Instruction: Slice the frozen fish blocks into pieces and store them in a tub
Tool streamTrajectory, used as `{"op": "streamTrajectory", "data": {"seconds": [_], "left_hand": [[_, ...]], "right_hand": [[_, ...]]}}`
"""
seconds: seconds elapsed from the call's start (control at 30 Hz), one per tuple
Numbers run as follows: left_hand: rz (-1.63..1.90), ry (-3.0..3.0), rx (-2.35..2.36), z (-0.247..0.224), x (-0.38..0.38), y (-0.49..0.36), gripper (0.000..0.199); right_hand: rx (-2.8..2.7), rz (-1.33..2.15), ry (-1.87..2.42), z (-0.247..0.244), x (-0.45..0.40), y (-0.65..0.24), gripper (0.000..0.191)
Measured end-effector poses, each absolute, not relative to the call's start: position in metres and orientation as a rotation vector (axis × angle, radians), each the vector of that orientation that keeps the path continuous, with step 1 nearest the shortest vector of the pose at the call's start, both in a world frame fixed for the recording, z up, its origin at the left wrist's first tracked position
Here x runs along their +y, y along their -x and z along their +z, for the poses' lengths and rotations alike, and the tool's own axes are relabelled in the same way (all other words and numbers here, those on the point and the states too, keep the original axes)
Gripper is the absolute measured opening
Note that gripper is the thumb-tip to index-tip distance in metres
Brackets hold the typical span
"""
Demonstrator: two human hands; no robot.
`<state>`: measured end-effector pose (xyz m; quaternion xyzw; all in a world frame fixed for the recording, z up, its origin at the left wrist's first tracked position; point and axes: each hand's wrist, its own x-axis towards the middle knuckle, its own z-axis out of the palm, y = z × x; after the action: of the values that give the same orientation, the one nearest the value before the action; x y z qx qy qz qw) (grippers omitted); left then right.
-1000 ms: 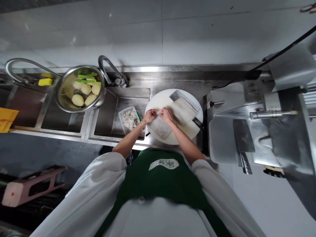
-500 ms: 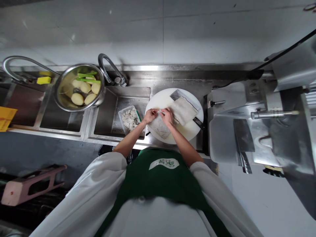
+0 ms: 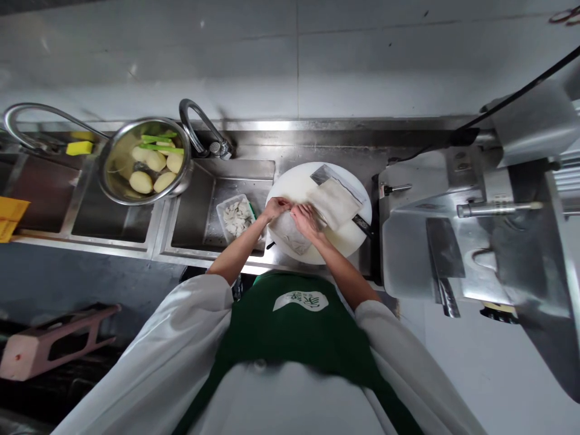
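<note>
A round white cutting board [image 3: 296, 175] carries a clear plastic bag [image 3: 290, 232] with pale contents I cannot make out. My left hand [image 3: 276, 208] is closed, pinching the bag's top edge near the board's left side. My right hand [image 3: 308, 220] is right beside it, its curled fingers closed at the same edge; the fingertips of both hands are partly hidden. To the right lies a flat whitish packet [image 3: 338, 202] with a clear, dark-looking end. A black handle [image 3: 363, 226] sticks out from beside this packet.
Left of the board, a plastic tub [image 3: 238, 219] of pale pieces sits in the sink [image 3: 193, 211]. A steel bowl [image 3: 106, 175] of peeled potatoes and green stalks stands near the faucet [image 3: 202, 121]. On the right, a cleaver [image 3: 446, 251] lies on a steel machine [image 3: 408, 254].
My right hand has shifted slightly left toward my left hand, its fingers now laid further over the bag's top edge. The board, packet and tub stay in place.
</note>
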<state>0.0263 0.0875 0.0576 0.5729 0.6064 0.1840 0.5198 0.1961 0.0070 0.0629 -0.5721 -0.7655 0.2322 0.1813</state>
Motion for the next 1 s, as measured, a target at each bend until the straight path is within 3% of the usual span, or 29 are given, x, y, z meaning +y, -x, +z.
{"op": "streamTrajectory", "data": {"seconds": [0.1,0.27,0.43,0.53,0.73,0.87,1.0], "left_hand": [[0.35,-1.468,1.477,0.06,0.089,-0.027,0.028],[0.278,-1.66,1.445,0.069,0.076,-0.021,0.04],[0.46,-2.032,1.139,0.092,0.032,-0.011,0.037],[0.248,-2.22,0.851,0.103,0.003,-0.003,0.039],[-0.031,-2.367,0.95,0.106,-0.041,0.013,0.029],[0.025,-2.355,0.728,0.123,-0.076,0.013,0.032],[0.24,-2.128,0.618,0.177,-0.094,-0.001,0.031]], "right_hand": [[-2.225,0.716,1.551,0.064,-0.001,-0.202,0.028],[-2.168,0.76,1.359,0.067,-0.032,-0.22,0.027],[-1.966,0.751,1.207,0.076,-0.085,-0.244,0.027],[-1.844,0.733,1.237,0.084,-0.106,-0.253,0.024],[-1.75,0.701,1.263,0.107,-0.131,-0.259,0.019],[-1.721,0.669,1.287,0.136,-0.153,-0.27,0.014],[-1.68,0.671,1.344,0.181,-0.172,-0.279,0.01]]}}
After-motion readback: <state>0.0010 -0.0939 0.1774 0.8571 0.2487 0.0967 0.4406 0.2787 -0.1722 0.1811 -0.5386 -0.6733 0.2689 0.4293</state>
